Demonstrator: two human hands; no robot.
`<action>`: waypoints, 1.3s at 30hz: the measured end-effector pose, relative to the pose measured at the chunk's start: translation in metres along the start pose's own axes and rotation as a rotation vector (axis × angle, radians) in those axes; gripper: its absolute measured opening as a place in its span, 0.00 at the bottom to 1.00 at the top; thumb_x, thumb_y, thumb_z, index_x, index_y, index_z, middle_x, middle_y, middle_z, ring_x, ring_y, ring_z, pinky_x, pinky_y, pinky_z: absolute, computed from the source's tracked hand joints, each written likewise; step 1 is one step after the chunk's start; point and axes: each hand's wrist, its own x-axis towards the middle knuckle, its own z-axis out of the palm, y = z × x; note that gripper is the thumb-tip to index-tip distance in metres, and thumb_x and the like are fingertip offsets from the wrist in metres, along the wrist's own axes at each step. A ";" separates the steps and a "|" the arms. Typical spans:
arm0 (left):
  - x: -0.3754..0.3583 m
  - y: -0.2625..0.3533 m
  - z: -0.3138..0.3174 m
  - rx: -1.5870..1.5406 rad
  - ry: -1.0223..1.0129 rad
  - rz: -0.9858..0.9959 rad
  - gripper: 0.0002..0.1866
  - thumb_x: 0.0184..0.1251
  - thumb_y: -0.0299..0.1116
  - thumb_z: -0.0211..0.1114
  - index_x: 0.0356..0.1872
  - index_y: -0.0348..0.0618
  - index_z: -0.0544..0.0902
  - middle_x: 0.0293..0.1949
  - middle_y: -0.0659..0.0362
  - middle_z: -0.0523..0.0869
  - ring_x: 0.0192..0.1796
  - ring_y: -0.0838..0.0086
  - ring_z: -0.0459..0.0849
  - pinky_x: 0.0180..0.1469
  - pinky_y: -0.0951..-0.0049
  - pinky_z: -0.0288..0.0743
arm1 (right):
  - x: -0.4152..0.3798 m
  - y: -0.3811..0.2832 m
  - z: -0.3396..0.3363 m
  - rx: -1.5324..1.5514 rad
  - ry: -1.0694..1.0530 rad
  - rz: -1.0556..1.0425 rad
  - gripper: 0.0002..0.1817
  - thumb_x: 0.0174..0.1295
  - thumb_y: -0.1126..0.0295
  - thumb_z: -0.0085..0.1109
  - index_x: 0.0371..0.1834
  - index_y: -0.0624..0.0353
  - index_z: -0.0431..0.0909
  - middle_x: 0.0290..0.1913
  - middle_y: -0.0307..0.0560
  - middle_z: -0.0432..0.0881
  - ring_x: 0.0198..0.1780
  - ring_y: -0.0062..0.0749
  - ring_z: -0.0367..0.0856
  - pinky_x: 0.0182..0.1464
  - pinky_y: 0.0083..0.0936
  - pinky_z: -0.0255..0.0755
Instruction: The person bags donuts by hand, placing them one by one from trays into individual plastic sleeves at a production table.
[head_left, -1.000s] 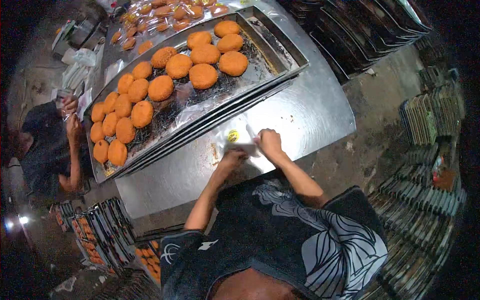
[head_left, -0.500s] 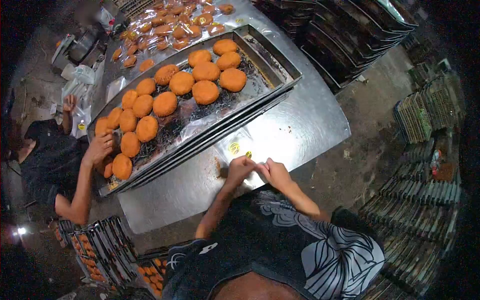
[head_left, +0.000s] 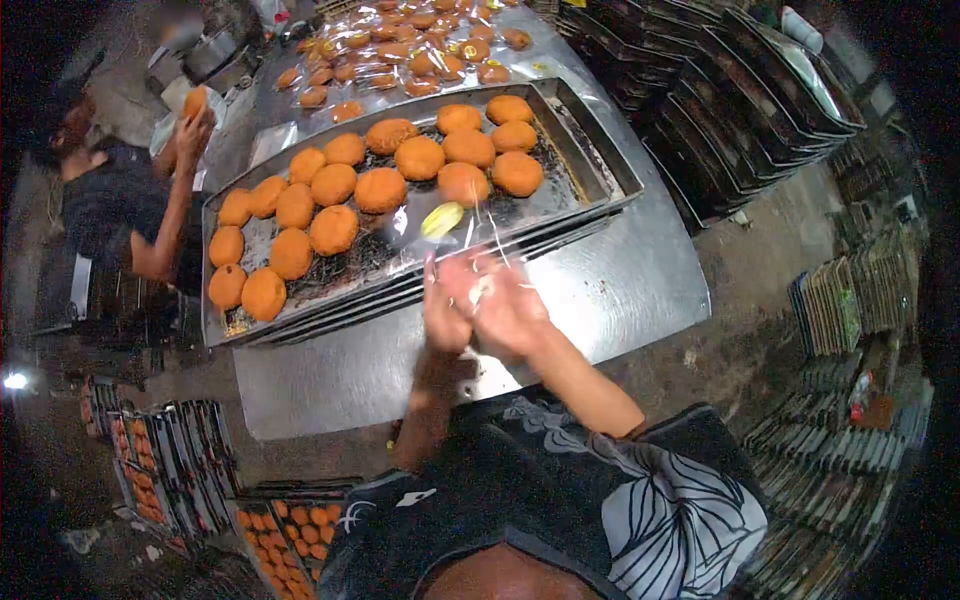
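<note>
A clear plastic bag with a yellow label [head_left: 442, 221] is at my hands, over the near edge of the baking tray [head_left: 590, 210]. My left hand [head_left: 445, 318] is closed at the bag's lower left side, its fingers blurred. Beside it, my right hand [head_left: 508, 308] grips the bag from the right; motion smears its fingers, and the film partly covers them. Several round orange-brown buns [head_left: 380, 190] lie on the tray just beyond my hands. One bun [head_left: 463, 186] shows blurred behind the plastic.
More trays are stacked under the top one on the metal table [head_left: 640, 290]. Wrapped buns [head_left: 420, 62] lie at the far end. On the left, a co-worker's hand [head_left: 190, 135] holds up a bun. Dark trays [head_left: 745, 95] and racks [head_left: 850, 300] stand to the right.
My hands have moved from the bare table up to the tray's near edge, with the bag now spread above them. The co-worker's hand has lifted a bun off the tray.
</note>
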 end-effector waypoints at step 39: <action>-0.069 0.140 -0.079 0.258 0.588 0.528 0.22 0.61 0.33 0.53 0.56 0.42 0.63 0.42 0.57 0.72 0.49 0.66 0.71 0.55 0.54 0.64 | 0.231 -0.201 -0.088 -3.034 0.303 -0.317 0.30 0.47 0.45 0.54 0.46 0.56 0.73 0.48 0.62 0.70 0.46 0.59 0.71 0.48 0.44 0.65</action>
